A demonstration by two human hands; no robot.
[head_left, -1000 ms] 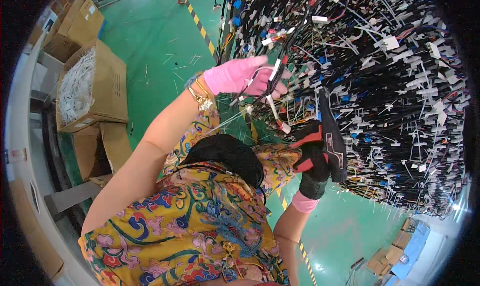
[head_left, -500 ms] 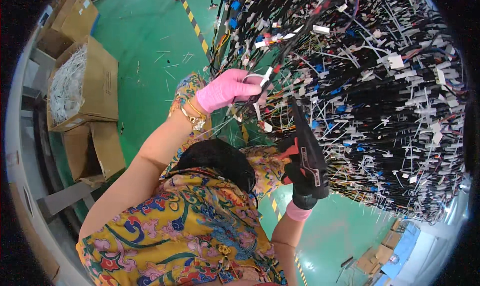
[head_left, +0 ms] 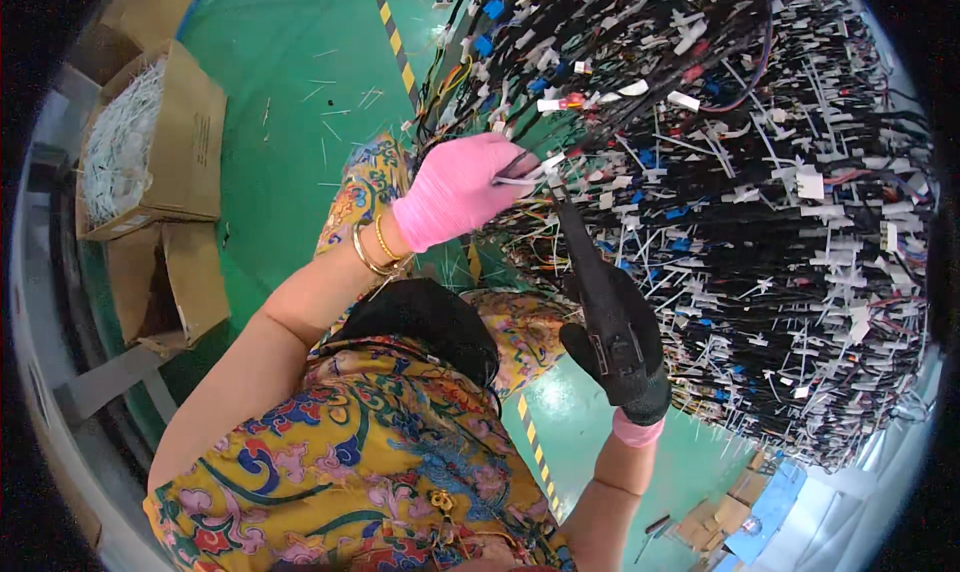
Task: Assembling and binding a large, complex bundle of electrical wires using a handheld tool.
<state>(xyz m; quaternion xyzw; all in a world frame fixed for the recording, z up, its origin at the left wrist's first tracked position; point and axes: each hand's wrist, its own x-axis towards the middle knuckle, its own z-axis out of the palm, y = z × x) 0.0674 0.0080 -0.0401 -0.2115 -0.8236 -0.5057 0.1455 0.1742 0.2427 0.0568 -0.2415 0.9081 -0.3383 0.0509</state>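
Note:
My left hand [head_left: 462,190], in a pink glove, is closed around a bundle of dark wires at the near-left edge of a large mass of wire harnesses [head_left: 740,242]. A white cable tie [head_left: 518,181] loops beside its fingertips, around the wires. My right hand [head_left: 635,357], in a black glove over a pink one, grips a black cable tie gun [head_left: 583,242]. The gun's narrow nose points away from me and meets the white piece at the tie's end. Its trigger is hidden by my fingers.
An open cardboard box [head_left: 205,152] full of white strips stands at the left, above another open box [head_left: 200,277]. Cut strips lie scattered on the green floor [head_left: 300,32]. Flattened cardboard [head_left: 715,520] and a blue panel [head_left: 768,517] are at the lower right.
My right hand has brought the cable tie gun up and left, so its nose now reaches the tie. My left hand has turned, its back now facing up, still gripping the wires.

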